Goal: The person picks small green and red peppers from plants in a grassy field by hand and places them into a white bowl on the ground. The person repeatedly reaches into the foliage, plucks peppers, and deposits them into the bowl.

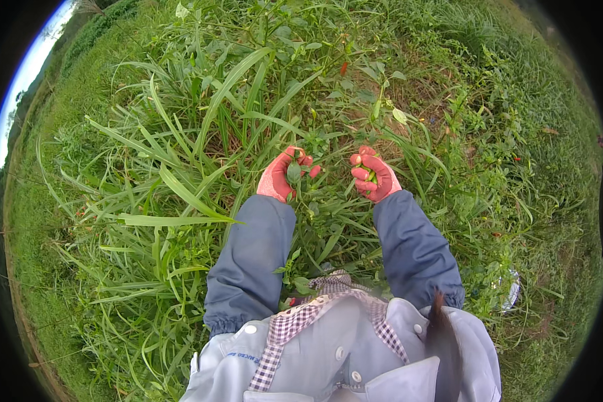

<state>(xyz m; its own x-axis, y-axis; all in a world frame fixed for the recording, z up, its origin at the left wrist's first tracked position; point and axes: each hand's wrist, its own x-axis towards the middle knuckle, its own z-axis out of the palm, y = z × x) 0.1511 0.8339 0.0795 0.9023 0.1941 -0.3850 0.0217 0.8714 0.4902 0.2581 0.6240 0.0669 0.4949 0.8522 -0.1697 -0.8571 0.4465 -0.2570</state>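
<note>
My left hand (285,173), in a coral-coloured work glove, is curled around a leafy green stem (293,173); a leaf covers part of the palm. Level with it and a short gap to the right, my right hand (374,175) wears a matching glove. Its bent fingers close over several small green chili peppers (372,178), which show between them. Just beyond the hands, a chili plant bears a pale green pepper (377,108). Farther off, a red chili pepper (343,68) hangs among the leaves.
Long-bladed grass (221,110) grows thickly at the left and reaches over my left sleeve (256,251). A checked cloth strap (296,321) hangs around my front. At the right, a whitish object (511,291) lies partly hidden in the weeds.
</note>
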